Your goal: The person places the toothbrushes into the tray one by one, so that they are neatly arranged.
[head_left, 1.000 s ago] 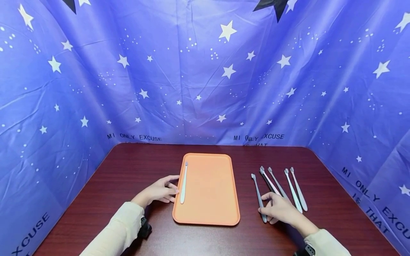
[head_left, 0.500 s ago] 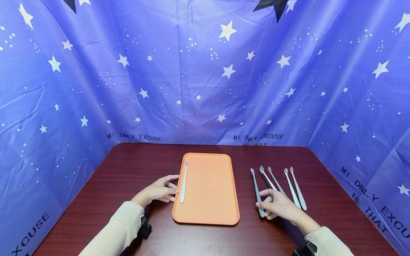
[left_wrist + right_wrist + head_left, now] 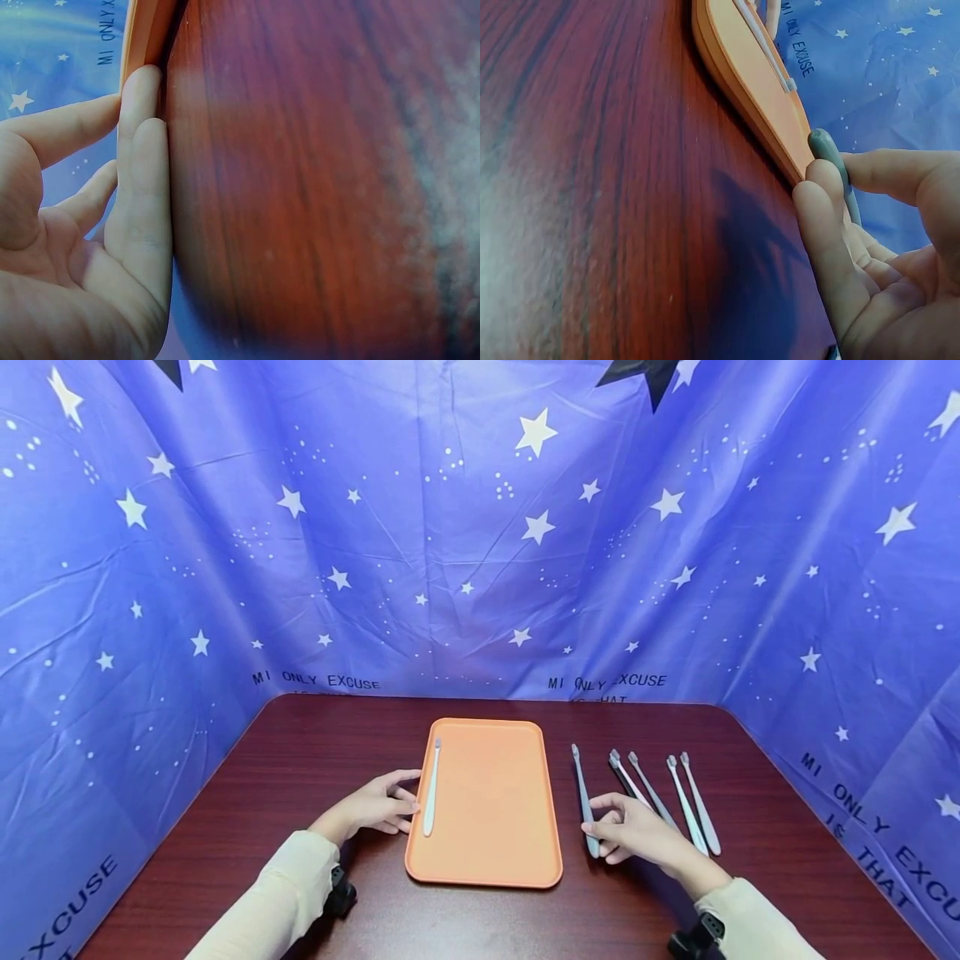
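Note:
An orange tray (image 3: 487, 802) lies on the table, with a pale toothbrush (image 3: 430, 797) along its left side. My left hand (image 3: 375, 803) is at the tray's left edge, thumb and fingertips on the rim; in the left wrist view the thumb (image 3: 82, 127) and fingers (image 3: 146, 187) meet that rim. My right hand (image 3: 637, 831) pinches a grey-blue toothbrush (image 3: 582, 785) near its handle end, right of the tray. The right wrist view shows the handle end (image 3: 829, 154) between thumb and fingers, held above the table.
Several more toothbrushes lie on the right of the table, among them a white one (image 3: 686, 806), a pale one (image 3: 701, 806) and a grey one (image 3: 651, 785). Dark red wood tabletop (image 3: 300, 752); a blue star-printed cloth (image 3: 480, 568) hangs behind and at both sides.
My right hand has lifted the grey-blue toothbrush and carried it left and slightly away from me, nearer the tray. The left hand and the tray stay in place.

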`<state>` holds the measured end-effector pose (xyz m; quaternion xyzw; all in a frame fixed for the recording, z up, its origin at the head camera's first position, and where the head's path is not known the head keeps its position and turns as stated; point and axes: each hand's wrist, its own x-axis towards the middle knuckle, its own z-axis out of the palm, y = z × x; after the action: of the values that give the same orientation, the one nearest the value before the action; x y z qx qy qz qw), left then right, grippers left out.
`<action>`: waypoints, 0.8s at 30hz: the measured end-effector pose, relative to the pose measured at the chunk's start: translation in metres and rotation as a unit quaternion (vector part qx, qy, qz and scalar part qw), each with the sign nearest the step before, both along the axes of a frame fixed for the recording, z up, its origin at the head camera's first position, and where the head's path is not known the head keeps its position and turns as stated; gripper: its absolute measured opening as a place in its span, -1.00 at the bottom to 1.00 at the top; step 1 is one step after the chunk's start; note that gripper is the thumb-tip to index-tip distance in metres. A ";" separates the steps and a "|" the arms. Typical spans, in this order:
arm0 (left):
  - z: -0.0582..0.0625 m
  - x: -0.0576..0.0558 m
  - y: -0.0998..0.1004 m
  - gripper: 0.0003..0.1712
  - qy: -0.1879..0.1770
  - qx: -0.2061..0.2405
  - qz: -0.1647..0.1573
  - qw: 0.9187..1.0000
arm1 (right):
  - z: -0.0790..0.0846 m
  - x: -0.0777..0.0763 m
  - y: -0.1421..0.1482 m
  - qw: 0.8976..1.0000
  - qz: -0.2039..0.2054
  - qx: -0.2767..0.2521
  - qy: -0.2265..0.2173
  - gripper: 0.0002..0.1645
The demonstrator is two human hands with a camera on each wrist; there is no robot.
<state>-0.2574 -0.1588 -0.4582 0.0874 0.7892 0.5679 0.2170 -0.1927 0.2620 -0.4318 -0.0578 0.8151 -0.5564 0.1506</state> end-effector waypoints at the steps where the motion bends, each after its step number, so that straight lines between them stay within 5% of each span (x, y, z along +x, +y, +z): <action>1: 0.000 0.000 0.000 -0.17 0.000 0.000 -0.001 1.000 | 0.000 -0.001 -0.002 1.000 0.000 -0.001 -0.001 -0.29; 24: 0.000 0.000 0.000 -0.17 -0.002 0.002 -0.003 1.000 | 0.000 -0.023 -0.067 0.995 0.049 -0.087 -0.014 -0.32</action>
<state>-0.2576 -0.1591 -0.4583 0.0894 0.7875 0.5687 0.2201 -0.2159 0.1952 -0.4321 -0.1030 0.7574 -0.6181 0.1834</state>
